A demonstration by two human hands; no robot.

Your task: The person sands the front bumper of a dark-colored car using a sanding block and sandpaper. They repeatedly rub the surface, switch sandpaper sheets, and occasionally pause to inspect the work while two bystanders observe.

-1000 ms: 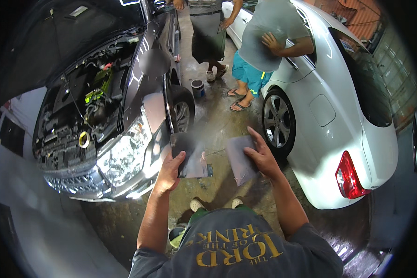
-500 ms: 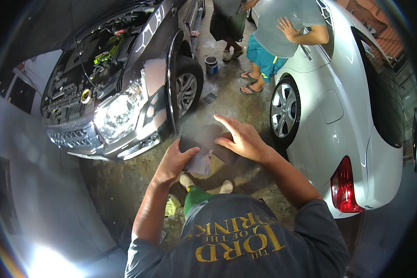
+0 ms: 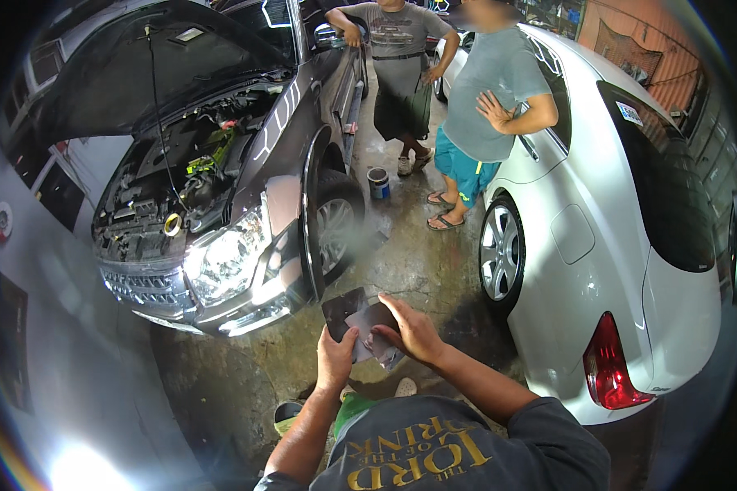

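Low in front of my body, my left hand pinches a dark, thin sheet that looks like sandpaper, thumb on top. My right hand is closed on a second dark piece of sandpaper, which overlaps the first. Its index finger stretches along the upper edge, while the thumb bends over the piece. Paler, greyish parts of the sheets show below the thumbs. The fingers beneath are hidden.
On the left stands a dark car with its hood up and headlight bright. A white car fills the right. Beyond my hands are a paint can and two people standing between the cars. Faint haze hangs by the dark car's front wheel.
The view has tilted up, so both cars and people sit lower. My hands have come closer together, and their sheets overlap more. The dusty haze around them has thinned and drifted toward the wheel.
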